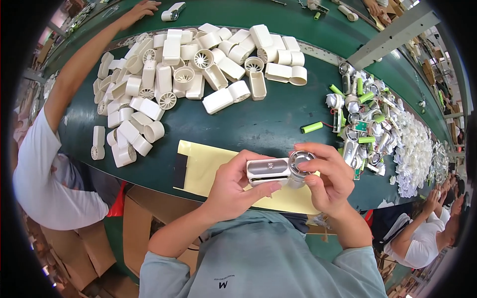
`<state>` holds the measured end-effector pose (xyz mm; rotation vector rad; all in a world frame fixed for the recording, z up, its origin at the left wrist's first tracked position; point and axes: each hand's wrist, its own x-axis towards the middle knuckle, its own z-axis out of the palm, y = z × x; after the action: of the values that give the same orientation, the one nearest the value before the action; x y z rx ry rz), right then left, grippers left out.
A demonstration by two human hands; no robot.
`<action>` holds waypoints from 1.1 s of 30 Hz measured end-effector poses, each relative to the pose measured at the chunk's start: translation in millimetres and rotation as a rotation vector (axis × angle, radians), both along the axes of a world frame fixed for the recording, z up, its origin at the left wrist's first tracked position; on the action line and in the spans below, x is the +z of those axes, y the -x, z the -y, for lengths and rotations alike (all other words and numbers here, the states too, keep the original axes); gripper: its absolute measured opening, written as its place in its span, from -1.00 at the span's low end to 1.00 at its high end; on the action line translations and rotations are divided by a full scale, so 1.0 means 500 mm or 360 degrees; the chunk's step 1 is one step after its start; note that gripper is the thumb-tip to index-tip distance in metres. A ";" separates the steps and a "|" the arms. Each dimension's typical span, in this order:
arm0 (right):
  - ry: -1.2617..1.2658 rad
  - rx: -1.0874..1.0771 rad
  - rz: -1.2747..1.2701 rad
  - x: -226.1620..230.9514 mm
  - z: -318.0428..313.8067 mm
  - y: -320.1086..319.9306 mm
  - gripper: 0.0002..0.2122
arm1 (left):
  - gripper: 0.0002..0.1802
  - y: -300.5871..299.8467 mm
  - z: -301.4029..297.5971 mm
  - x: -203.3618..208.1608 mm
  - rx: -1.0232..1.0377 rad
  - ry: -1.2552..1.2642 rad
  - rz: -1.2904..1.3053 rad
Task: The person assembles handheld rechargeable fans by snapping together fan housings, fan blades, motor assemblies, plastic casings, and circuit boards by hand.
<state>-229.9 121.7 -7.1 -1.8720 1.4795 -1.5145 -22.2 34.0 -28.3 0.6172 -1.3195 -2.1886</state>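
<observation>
A: What do the two hands hold?

B: One little fan [268, 168]. The left hand [231, 186] squeezes its boxy end, with the thumb along the near side. The right hand [328, 179] curls around its round end, with fingers on top of the ring. So both hands are closed on it.

A: Which way does the fan lie?

B: Its long way goes side to side, from one hand to the other. The grey strip on it faces up. The right hand is nearer the round end, and the left hand is nearer the boxy end. I see a dark slit on the near side, by the left thumb.

A: What is under the grip?

B: A yellow sheet [201, 160]. It pokes out on both sides, on the green table [238, 130].

A: And a bit farther?

B: A green battery [312, 127] with a red wire lies just past the right hand. Past the left hand is a big pile of white cases [196, 85]. Out to the right of the grip is a jumble of parts [361, 126], then a heap of small pale bits [415, 154].

A: And way far?

B: Far past the left hand, another worker's hand [140, 12] is near a second fan [173, 11], but not touching it.
</observation>
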 end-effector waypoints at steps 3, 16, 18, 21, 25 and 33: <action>-0.0043 0.0060 -0.0013 0.002 0.005 0.005 -0.82 | -0.59 -0.004 0.005 0.001 0.0009 0.0083 -0.0002; -0.0209 0.0167 -0.0265 0.038 0.019 0.023 -0.81 | -0.55 -0.008 0.012 0.015 0.0141 0.0389 0.0070; -0.0251 0.0191 -0.0269 0.041 0.020 0.027 -0.81 | -0.62 -0.010 0.017 0.007 0.0127 0.0708 0.0045; -0.0397 0.0235 -0.0106 0.049 0.031 0.038 -0.83 | -0.64 -0.002 0.030 0.008 0.0163 0.0951 0.0036; -0.1098 -0.0057 0.0919 0.071 0.055 -0.013 -0.74 | -0.59 0.013 0.033 0.005 0.0223 0.1608 -0.0015; -0.0335 -0.0080 0.0088 0.021 0.064 -0.038 -0.92 | -0.37 0.014 0.023 0.023 0.0157 0.0621 0.0139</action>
<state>-211.1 89.6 3.2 -1.6710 1.6029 -1.3615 -29.4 22.5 -16.8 0.6124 -1.6663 -1.7746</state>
